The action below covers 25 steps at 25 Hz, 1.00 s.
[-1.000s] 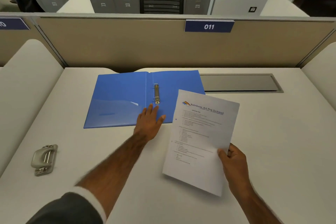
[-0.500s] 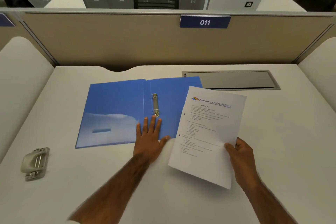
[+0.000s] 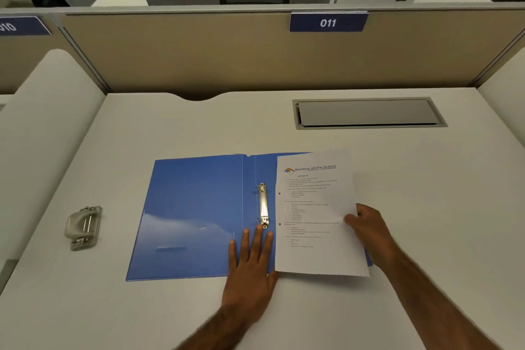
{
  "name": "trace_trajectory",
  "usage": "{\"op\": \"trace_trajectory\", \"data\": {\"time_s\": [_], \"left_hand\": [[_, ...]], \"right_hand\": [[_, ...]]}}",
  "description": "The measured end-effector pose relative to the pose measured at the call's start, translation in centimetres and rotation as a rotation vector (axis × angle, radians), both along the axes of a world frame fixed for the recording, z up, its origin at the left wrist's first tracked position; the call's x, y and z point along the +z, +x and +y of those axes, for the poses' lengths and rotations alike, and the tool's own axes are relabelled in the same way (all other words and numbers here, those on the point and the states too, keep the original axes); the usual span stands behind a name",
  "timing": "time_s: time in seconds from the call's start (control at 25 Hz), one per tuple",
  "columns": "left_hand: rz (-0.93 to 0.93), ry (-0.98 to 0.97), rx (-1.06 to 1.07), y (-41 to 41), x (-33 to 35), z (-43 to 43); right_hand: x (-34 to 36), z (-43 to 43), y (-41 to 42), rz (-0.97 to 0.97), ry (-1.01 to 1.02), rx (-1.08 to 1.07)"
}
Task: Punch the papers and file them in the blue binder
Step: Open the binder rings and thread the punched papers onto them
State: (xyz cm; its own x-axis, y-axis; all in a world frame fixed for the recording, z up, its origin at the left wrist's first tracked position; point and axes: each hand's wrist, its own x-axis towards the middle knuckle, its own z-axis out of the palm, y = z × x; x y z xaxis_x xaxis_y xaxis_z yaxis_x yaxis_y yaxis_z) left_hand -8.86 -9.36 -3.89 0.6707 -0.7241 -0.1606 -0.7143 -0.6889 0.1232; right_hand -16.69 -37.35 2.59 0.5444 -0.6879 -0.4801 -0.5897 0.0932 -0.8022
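The blue binder (image 3: 193, 213) lies open and flat on the desk, its metal ring mechanism (image 3: 263, 205) along the spine. My left hand (image 3: 250, 267) presses flat on the binder's lower spine area, fingers straight, fingertips just below the rings. My right hand (image 3: 366, 224) pinches the right edge of the printed papers (image 3: 315, 213), which have two punched holes on their left margin. The papers lie over the binder's right cover, the holes a little to the right of the rings.
A grey hole punch (image 3: 83, 227) sits on the desk at the left. A recessed grey cable tray (image 3: 369, 113) is at the back right. A beige partition (image 3: 227, 54) with an "011" label closes the desk's far side.
The binder has slid toward me under my left hand. My right hand has brought the papers left and squared them over the binder's right cover.
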Motion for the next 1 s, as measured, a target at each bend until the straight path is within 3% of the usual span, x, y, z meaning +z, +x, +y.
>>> {"op": "trace_trajectory", "data": {"time_s": [0.24, 0.4, 0.52, 1.0], "left_hand": [[0.049, -0.012, 0.022, -1.8, 0.3, 1.5], [0.045, -0.224, -0.01, -1.2, 0.6, 2.4], [0.161, -0.396, 0.15, 0.7, 2.4, 1.7], [0.297, -0.396, 0.341, 4.8, 4.5, -1.2]], "right_hand": [[-1.5, 0.7, 0.0, -0.005, 0.035, 0.017], [-1.6, 0.6, 0.1, 0.015, 0.028, 0.042], [-1.2, 0.4, 0.2, 0.018, 0.007, 0.065], [-1.0, -0.1, 0.3, 0.06, -0.039, 0.112]]}}
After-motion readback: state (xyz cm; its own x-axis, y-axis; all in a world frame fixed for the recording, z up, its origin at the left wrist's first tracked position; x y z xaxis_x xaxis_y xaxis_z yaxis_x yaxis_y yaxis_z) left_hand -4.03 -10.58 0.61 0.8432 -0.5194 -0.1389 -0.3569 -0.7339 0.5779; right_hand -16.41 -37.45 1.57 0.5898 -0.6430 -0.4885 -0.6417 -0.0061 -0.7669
